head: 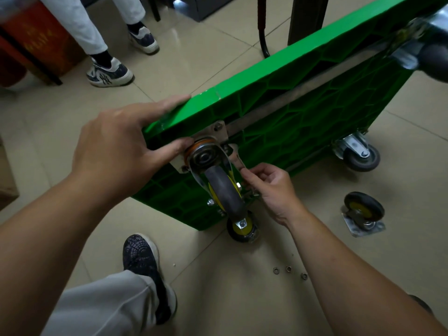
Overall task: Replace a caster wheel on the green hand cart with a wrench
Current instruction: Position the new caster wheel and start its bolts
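Green cart (303,98): tipped on its long edge on the tiled floor (218,57), ribbed underside facing the camera, running from the centre of the frame to the upper right.

Left hand (121,146): grips the cart's upper near corner, left of centre. Fingers lie over the top edge; the thumb presses beside the mounting plate (219,132).

Caster wheel (224,190): seated on that plate at frame centre, grey tread toward the camera, yellow hub partly visible. It lies between the two hands, just right of the left thumb and just left of the right fingertips.

Right hand (274,190): right of centre, fingers and thumb pinching the handle of the wrench (235,156). The wrench rises up and left from the grip; its head sits at the plate's right edge. Whether it is seated on a bolt cannot be told.

Other items: a second caster (242,230) at the cart's lower near corner, touching the floor; a third caster (361,156) at centre right. A loose caster (363,212) lies on the floor at right, apart from the cart. Three small nuts (288,269) lie on the floor below the right forearm. Another person's shoes (109,73) stand at upper left.
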